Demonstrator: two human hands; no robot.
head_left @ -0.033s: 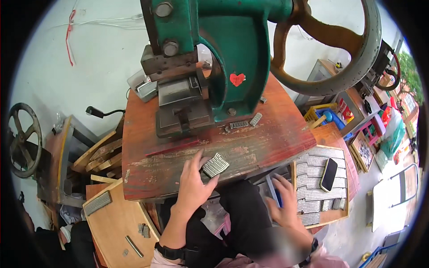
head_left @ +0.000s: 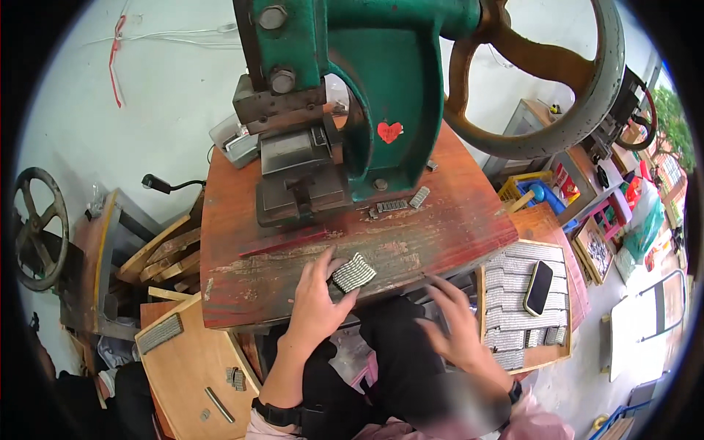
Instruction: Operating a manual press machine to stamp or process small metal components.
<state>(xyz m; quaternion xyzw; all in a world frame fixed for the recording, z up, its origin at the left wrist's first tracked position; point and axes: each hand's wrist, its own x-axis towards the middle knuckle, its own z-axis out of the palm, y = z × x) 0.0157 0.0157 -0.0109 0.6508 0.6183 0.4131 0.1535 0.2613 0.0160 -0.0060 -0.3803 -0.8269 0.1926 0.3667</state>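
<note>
On the worn wooden bench top, a small block of ridged grey metal strips [head_left: 354, 273] sits at the front edge. My left hand [head_left: 319, 293] has its thumb and fingers around the near-left side of that block. My right hand [head_left: 458, 323] hangs over my lap at the bench's front edge, empty, fingers apart and slightly blurred. Behind the block stands a green hand press [head_left: 396, 95] with a steel die [head_left: 301, 187] under its ram. A few loose ridged strips [head_left: 392, 205] lie by the press's base.
To the right, a wooden tray [head_left: 524, 246] holds rows of ridged strips, with a phone [head_left: 539, 287] on top. At lower left a wooden board [head_left: 183, 367] carries a few strips and a metal rod [head_left: 219, 405]. The press's large handwheel [head_left: 528, 139] reaches out at upper right.
My right hand has moved up and to the left, away from beside the tray toward the bench edge. My left hand and the block have stayed put.
</note>
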